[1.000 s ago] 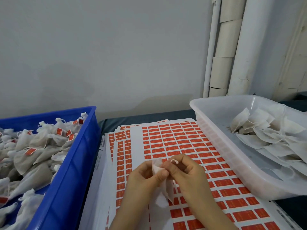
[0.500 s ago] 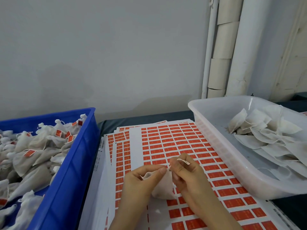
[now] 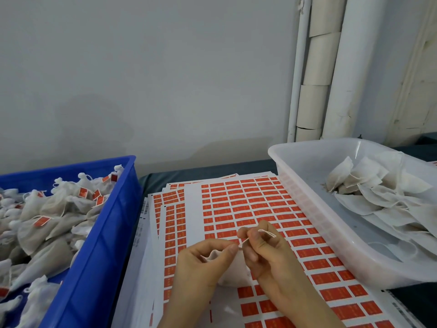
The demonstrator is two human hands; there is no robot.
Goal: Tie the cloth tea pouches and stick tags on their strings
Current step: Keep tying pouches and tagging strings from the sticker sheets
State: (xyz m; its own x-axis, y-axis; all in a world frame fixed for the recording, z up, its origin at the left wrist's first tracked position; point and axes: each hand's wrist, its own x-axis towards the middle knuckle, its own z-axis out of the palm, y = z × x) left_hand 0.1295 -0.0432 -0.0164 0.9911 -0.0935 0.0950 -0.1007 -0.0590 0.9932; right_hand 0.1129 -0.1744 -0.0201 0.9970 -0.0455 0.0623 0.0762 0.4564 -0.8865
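Note:
A white cloth tea pouch [image 3: 233, 275] rests between my hands over the sheets of red tag stickers [image 3: 238, 207]. My left hand [image 3: 203, 263] pinches the pouch's gathered neck between thumb and forefinger. My right hand [image 3: 264, 249] pinches the pouch's white string [image 3: 267, 232], which runs taut from the neck and loops over my fingers. Much of the pouch is hidden behind both hands.
A blue crate [image 3: 101, 235] on the left holds several tied pouches with red tags. A clear plastic tub [image 3: 314, 209] on the right holds several flat untied pouches. White pipes [image 3: 338, 67] run up the wall behind. Dark table surface [image 3: 208, 172] shows beyond the sheets.
The pouch has dropped from upright between my fingers to lying lower on the sheets. My right hand has drawn the string out to the right, away from the neck held by my left hand.

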